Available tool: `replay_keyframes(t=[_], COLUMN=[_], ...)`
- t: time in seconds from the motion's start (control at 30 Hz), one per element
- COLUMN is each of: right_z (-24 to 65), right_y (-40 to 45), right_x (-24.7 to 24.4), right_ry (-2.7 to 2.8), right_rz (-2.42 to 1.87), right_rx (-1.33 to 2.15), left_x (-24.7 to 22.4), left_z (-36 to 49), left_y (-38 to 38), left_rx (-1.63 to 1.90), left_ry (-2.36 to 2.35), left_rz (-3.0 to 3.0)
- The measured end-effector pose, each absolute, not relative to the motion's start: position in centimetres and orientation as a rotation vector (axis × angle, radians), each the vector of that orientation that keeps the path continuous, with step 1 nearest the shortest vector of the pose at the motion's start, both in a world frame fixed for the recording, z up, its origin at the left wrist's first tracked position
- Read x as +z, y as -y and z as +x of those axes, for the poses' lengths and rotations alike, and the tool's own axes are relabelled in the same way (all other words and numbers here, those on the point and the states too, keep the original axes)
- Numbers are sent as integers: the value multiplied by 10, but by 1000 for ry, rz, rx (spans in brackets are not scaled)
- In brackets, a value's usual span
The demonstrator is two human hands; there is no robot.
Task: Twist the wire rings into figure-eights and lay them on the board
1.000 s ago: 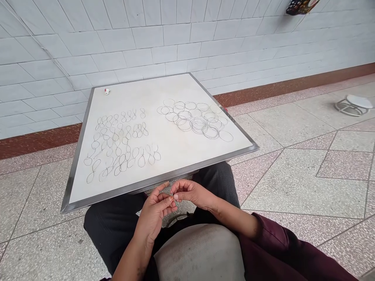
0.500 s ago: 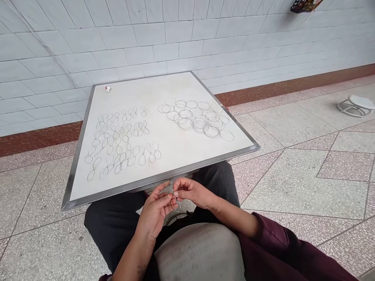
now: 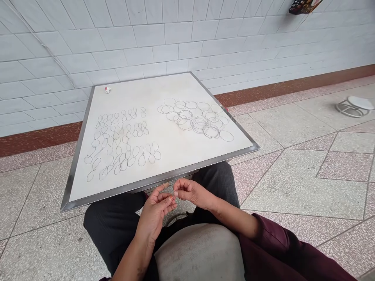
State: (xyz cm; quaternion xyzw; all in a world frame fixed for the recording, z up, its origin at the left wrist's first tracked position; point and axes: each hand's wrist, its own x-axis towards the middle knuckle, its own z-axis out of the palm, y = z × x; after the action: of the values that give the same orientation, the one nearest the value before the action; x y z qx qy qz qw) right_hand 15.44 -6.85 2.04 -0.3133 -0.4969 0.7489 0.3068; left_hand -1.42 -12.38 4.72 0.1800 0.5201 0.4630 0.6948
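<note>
Just past the table's near edge and over my lap, both hands meet at the fingertips. My left hand (image 3: 156, 208) is closed in a pinch of thumb and finger on a thin wire loop (image 3: 173, 194), its index finger stretched out. My right hand (image 3: 193, 192) pinches the same wire from the right, thumb against forefinger. Most of the wire is hidden by the fingers. On the table (image 3: 172, 164), wire twisted into figure-eights (image 3: 141, 156) lies in rough rows at the left. Plain round wire rings (image 3: 211, 132) overlap in a loose pile at the right.
A small white and red object (image 3: 108, 90) sits at the table's far left corner. The metal rim (image 3: 158, 181) runs close in front of my hands. A tiled wall (image 3: 146, 50) stands behind, and a white stool (image 3: 354, 106) is on the floor far right.
The wire ends that hung below my fingertips no longer show there. My hands stay in nearly the same place, still pinching. The pieces on the table have not moved.
</note>
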Motion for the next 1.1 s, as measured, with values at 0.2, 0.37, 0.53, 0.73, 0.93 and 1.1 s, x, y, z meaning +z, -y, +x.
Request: replay_keyframes(t=[0.2,0.37,0.53,0.73,0.93,1.1], right_z=[153,152,150,148,146,145], right_y=[69,69,69,69,70,71], right_x=[14,17,19,20,14,7], right_ry=[1323,1310,1252,1166,1109,1106], right_rz=[-880,-867,-870,-854,-859,-914], right_rx=[1931,1918,1945,1949,1955,1984], left_x=[43,41,37,37,38,36], left_z=[-10,-7,-6,-8,-7,-8], left_y=[126,128,128,129,127,125], left_rx=[1060,1070,1106,1080,1082,1048], left_ry=[-1135,-1160,-1217,-1264,-1305,-1354], left_rz=[473,577,720,828,877,932])
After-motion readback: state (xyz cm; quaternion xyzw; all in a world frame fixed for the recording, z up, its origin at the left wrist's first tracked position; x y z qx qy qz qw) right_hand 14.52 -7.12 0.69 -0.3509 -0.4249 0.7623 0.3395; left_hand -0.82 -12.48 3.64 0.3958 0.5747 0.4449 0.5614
